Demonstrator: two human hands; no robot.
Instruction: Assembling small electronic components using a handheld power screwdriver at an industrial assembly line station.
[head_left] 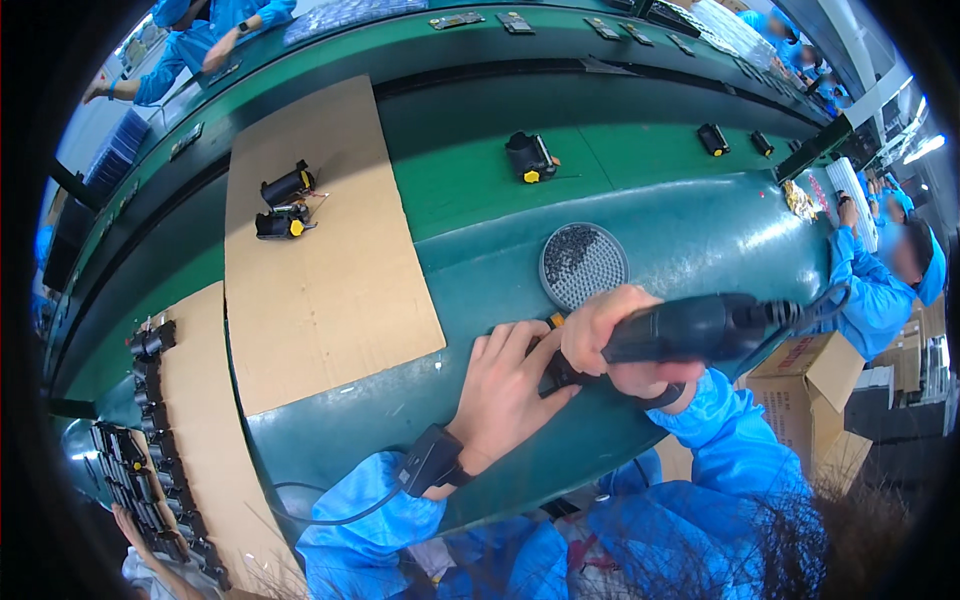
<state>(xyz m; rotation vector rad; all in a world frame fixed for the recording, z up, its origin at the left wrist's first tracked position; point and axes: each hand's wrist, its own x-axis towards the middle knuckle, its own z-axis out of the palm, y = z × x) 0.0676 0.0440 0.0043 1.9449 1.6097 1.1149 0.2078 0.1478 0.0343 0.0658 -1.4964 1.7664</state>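
My right hand [612,325] is wrapped round a black electric screwdriver [690,332], whose cord leads off to the right. Its tip is hidden behind my fingers. On the green mat, my left hand [500,395] presses its fingers round a small black housing [562,372] with a bit of yellow showing. Most of that housing is covered by both hands. A wrist strap with a cable sits on my left wrist. Just beyond my hands stands a round grey dish [610,275] with small dark screws [572,245] in it.
Cardboard sheets [330,330] lie to the left, one bearing two black housings [285,205]. More housings [160,420] line the far left. Another housing [530,158] rests on the green conveyor [450,180]. Co-workers [885,270] sit beyond. An open carton [805,385] stands at right.
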